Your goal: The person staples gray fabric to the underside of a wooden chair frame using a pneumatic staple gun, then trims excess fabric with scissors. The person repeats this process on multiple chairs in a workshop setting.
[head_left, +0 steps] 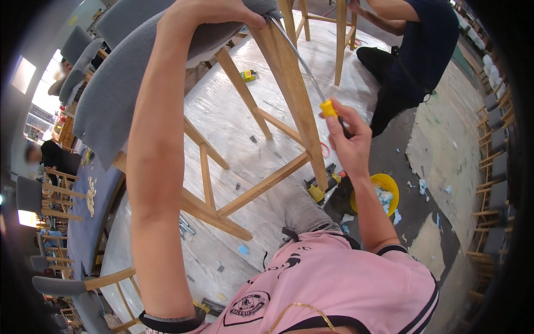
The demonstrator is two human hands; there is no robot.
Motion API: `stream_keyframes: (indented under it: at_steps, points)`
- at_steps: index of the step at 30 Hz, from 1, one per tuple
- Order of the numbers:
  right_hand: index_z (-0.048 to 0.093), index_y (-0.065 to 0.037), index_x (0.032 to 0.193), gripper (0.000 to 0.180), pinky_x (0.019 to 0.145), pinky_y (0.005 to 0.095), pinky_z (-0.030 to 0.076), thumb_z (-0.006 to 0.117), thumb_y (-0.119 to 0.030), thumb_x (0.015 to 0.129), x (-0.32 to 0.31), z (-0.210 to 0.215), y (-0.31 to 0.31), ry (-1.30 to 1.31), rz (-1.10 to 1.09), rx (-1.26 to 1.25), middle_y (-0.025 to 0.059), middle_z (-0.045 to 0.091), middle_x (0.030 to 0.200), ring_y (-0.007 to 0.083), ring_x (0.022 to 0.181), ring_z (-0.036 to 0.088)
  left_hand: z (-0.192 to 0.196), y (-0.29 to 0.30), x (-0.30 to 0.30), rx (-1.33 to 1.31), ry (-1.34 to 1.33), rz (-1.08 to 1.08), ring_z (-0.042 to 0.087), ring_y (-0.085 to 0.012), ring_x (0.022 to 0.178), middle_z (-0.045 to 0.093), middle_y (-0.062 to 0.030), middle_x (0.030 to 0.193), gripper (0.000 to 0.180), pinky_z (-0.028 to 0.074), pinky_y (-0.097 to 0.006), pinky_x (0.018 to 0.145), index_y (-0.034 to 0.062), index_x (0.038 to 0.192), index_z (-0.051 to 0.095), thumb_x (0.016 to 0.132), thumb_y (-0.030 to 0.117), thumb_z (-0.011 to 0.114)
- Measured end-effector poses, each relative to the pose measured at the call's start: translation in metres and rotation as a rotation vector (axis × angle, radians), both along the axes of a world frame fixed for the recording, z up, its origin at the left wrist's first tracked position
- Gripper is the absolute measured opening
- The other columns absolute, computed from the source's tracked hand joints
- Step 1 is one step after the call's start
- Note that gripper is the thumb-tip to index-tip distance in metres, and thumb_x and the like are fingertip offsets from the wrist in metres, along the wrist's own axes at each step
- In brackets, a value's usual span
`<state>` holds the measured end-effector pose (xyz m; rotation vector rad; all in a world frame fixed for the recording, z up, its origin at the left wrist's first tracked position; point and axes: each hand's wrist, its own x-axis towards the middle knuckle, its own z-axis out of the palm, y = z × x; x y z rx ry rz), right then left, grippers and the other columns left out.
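Observation:
My right hand is closed around the yellow-and-black handle of a long screwdriver. Its metal shaft slants up and left to the top of a wooden leg, beside my left thumb; the tip is too small to make out. High in the view, my left hand grips the edge of a grey upholstered chair, thumb by the leg's top end and the other fingers largely hidden. The chair is tilted, and its wooden legs, joined by crossbars, extend in front of me.
A nail-gun-like tool lies near the leg's foot. Beside it stands a yellow bucket with pale scraps. A co-worker in dark clothes kneels at the far right by another chair. Plastic sheeting covers the work surface; chairs line both sides.

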<state>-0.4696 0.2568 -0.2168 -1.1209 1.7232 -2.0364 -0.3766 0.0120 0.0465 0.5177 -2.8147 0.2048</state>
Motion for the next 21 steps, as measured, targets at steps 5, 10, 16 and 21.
stream_keyframes:
  at_steps: [5, 10, 16, 21]
  points:
    - [0.064, -0.003, 0.136, 0.035, 0.053, 0.0168, 0.039, 0.067, -0.014, 0.102, 0.005, -0.025, -0.026, -0.094, -0.009, -0.081, 0.0062, 0.074, 0.106, -0.0003, 0.062, 0.051, -0.002, -0.002, -0.003, -0.058, 0.002, -0.013, 0.059, -0.0384, 0.128, 0.062, -0.0246, 0.136, 0.097, 0.046, -0.043, 0.108, -0.0016, 0.137, 0.056, 0.063, 0.055, 0.083]
    - [0.066, -0.004, 0.134, 0.036, 0.059, 0.017, 0.044, 0.07, -0.016, 0.1, 0.01, -0.037, -0.042, -0.091, -0.041, -0.13, 0.0037, 0.073, 0.107, 0.0004, 0.072, 0.057, 0.0, -0.004, -0.005, -0.023, 0.004, 0.04, 0.06, -0.0383, 0.127, 0.064, -0.0246, 0.135, 0.093, 0.046, -0.044, 0.108, -0.0011, 0.135, 0.059, 0.068, 0.059, 0.078]
    - [0.063, -0.006, 0.137, 0.037, 0.051, 0.0168, 0.039, 0.068, -0.013, 0.101, -0.008, 0.004, 0.003, -0.18, 0.101, 0.007, 0.0082, 0.074, 0.107, -0.0008, 0.06, 0.053, -0.006, -0.013, -0.005, -0.013, 0.048, 0.029, 0.062, -0.0371, 0.124, 0.066, -0.0225, 0.133, 0.084, 0.048, -0.043, 0.107, 0.0036, 0.137, 0.061, 0.071, 0.055, 0.075]
    - [0.063, -0.006, 0.136, 0.037, 0.048, 0.0172, 0.037, 0.069, -0.014, 0.101, -0.018, 0.018, 0.031, -0.063, 0.071, 0.063, 0.0112, 0.075, 0.107, -0.0007, 0.054, 0.046, -0.004, -0.003, -0.003, -0.019, 0.051, 0.003, 0.063, -0.0368, 0.123, 0.067, -0.0214, 0.132, 0.081, 0.049, -0.043, 0.106, 0.0056, 0.137, 0.061, 0.071, 0.052, 0.075]
